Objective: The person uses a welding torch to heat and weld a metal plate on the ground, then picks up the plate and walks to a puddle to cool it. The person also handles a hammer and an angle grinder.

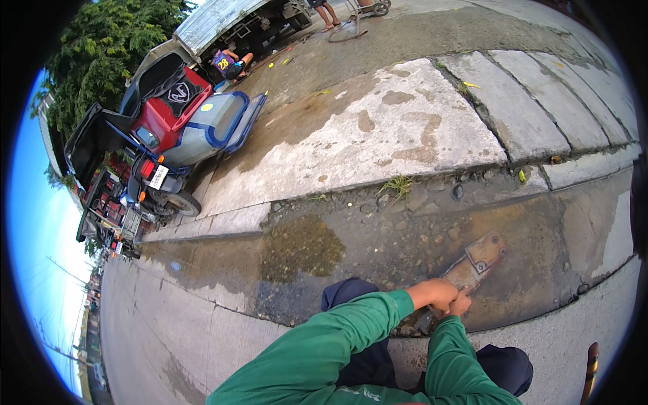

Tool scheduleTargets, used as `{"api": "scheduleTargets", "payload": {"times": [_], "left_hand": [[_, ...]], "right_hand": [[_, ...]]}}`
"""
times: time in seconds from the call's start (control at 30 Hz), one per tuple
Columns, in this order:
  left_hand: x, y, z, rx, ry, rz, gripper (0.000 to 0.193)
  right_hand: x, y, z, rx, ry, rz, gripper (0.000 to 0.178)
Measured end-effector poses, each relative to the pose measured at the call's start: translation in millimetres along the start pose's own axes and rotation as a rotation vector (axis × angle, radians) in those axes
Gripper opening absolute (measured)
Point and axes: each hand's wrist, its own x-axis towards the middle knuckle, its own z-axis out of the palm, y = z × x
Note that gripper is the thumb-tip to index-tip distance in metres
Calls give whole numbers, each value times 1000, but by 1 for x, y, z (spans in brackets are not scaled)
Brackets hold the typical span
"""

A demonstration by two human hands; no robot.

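Possibly, the metal bar (487,250) could be shifted on the wet ground (530,233) by uneven force, the left hand (437,293) and right hand (460,304) being bunched together, their exact grip indiscernible.

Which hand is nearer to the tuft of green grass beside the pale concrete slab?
The left hand. It is below the tuft of green grass in the picture, slightly to its right; the right hand is farther right and lower.

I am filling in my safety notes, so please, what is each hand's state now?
Left hand: curled closed; whether it holds something cannot be told.
Right hand: curled closed beside it, near the rusty metal piece; any hold is hidden.
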Motion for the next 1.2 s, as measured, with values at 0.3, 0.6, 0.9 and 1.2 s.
{"api": "scheduleTargets", "payload": {"times": [0.3,0.6,0.9,1.2], "left_hand": [[0,2,1,-19,26,-3,40],[0,-1,6,19,42,-11,40],[-9,4,-5,12,6,-37,39],[-2,1,2,-2,16,-29,38]], "right_hand": [[5,7,-2,66,-64,-1,77],[1,9,-2,107,-81,27,80],[-12,3,-6,141,-45,7,73],[-13,-3,-11,58,-55,-20,72]]}}
